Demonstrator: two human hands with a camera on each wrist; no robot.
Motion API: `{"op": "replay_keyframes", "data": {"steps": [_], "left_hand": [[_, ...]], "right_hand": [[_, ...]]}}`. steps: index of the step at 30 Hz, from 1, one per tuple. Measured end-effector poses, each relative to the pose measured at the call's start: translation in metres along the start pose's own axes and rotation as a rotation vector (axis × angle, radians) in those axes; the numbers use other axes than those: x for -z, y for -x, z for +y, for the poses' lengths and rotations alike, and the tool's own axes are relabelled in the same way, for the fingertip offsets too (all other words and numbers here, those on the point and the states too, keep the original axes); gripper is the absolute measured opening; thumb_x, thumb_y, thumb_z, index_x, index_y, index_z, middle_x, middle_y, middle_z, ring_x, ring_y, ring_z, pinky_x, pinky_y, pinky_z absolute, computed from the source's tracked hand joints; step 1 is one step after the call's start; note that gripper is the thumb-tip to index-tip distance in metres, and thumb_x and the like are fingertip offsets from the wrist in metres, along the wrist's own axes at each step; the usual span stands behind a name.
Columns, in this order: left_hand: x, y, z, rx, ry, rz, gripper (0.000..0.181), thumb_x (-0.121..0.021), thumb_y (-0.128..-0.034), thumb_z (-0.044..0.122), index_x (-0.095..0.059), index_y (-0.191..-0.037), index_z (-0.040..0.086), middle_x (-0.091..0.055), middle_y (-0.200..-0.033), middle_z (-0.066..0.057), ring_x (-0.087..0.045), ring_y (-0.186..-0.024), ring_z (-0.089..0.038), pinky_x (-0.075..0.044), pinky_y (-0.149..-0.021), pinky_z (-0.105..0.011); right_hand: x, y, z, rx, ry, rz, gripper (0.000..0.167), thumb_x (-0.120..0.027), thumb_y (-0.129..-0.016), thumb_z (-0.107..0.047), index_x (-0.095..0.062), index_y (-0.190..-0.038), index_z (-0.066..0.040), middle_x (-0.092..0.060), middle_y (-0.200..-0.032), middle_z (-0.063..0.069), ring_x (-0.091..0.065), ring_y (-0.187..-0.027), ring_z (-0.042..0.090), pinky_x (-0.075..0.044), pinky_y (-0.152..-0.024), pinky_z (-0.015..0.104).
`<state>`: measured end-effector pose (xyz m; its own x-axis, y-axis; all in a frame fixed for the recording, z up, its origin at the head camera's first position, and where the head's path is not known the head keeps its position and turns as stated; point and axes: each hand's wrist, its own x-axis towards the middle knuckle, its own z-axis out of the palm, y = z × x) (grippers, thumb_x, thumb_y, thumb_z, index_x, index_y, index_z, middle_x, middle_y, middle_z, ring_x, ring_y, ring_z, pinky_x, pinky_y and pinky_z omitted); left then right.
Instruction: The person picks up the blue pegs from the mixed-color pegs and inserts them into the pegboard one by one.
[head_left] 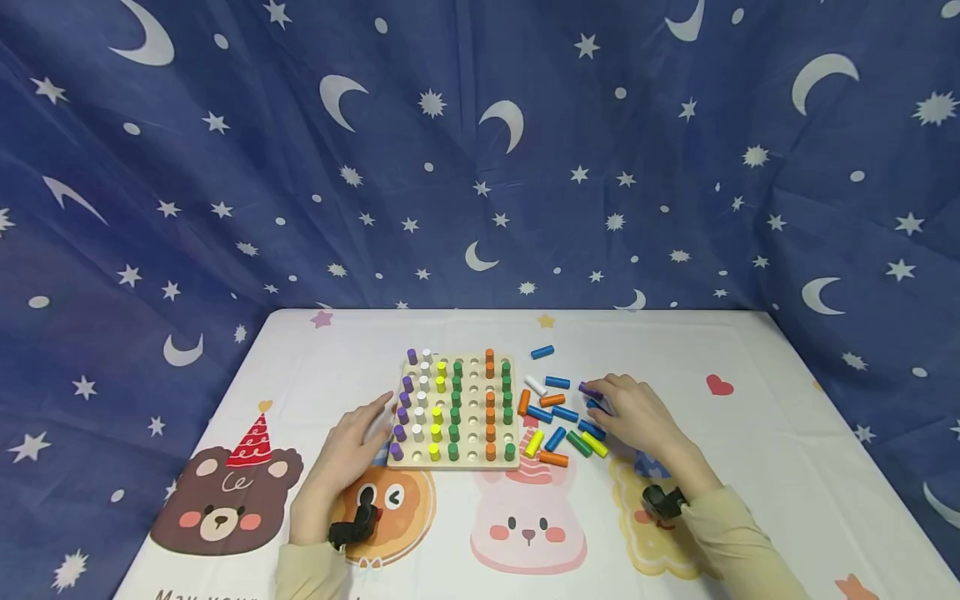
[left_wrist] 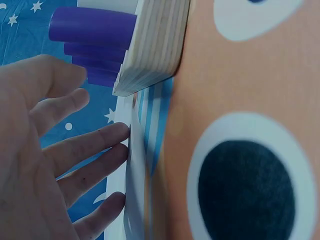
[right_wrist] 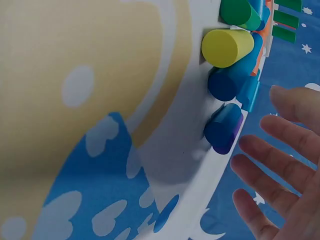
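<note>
The pegboard lies on the worktop, its holes keeping the seated pegs upright; the left hand, fingers spread and holding nothing, is beside its left edge, perhaps to steady it. Loose pegs lie right of it, probably for easy reach; the right hand, fingers apart and gripping nothing, is near a purple peg.

The pegboard beside the left hand is smooth, layered wood. Loose pegs near the right hand have a smooth, low-gloss finish. Beyond both hands, the moon-print backdrop is creased cloth.
</note>
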<state>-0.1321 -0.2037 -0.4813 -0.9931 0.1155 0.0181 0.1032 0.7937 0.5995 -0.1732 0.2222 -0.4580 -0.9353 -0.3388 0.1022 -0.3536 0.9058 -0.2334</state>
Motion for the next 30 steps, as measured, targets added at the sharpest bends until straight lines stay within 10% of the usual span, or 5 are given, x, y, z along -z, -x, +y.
{"op": "replay_keyframes", "data": {"steps": [30], "left_hand": [[-0.005, 0.002, -0.002, -0.025, -0.077, -0.025, 0.052, -0.06, -0.0906, 0.022, -0.049, -0.141, 0.017, -0.048, -0.138, -0.014, -0.042, -0.127, -0.039, -0.032, -0.102, -0.063]], "right_hand": [[-0.006, -0.011, 0.001, -0.012, 0.034, -0.058, 0.027, -0.074, -0.082, -0.021, -0.071, -0.106, -0.01, -0.069, -0.093, 0.004, -0.058, -0.077, 0.016, -0.051, -0.074, 0.041]]}}
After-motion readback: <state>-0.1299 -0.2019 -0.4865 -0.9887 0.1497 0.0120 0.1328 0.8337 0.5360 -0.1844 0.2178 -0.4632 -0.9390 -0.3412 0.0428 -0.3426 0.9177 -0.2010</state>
